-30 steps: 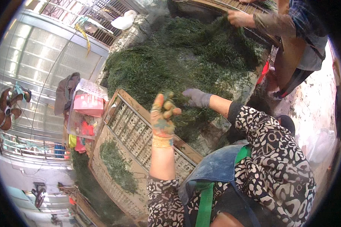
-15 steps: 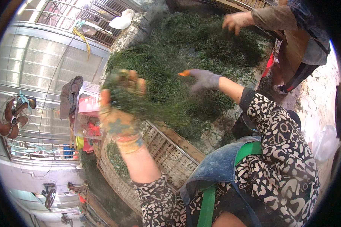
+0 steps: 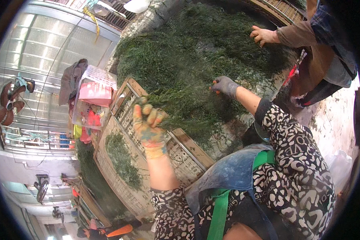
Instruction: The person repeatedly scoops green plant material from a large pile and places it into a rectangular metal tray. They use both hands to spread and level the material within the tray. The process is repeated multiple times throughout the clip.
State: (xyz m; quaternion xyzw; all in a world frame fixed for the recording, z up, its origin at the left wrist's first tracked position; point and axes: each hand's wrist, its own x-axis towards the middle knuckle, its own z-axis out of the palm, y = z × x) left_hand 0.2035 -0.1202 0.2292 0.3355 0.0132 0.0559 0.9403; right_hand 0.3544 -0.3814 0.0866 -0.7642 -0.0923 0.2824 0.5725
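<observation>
My left hand [image 3: 149, 124], in a mottled yellow glove, is closed on stringy green seaweed [image 3: 172, 106] at the near left part of a large heap [image 3: 188, 44]. Below it lies a wooden-framed slatted screen [image 3: 124, 168] with a patch of seaweed on it. My right hand [image 3: 224, 86], in a grey glove with orange fingertips, hovers over or touches the heap to the right, its fingers bent but apart.
A co-worker's hand [image 3: 264, 36] reaches over the heap from the upper right. Plastic containers with pink items [image 3: 94, 96] stand at left, by a wall-side fan [image 3: 8, 102]. Another person [image 3: 96, 228] is low at the bottom left. A slatted frame [image 3: 282, 10] is at the top right.
My left hand swung up and left with a clump, then came back down slightly rightward. My right hand moved right and upward. The co-worker's hand shifted right and down.
</observation>
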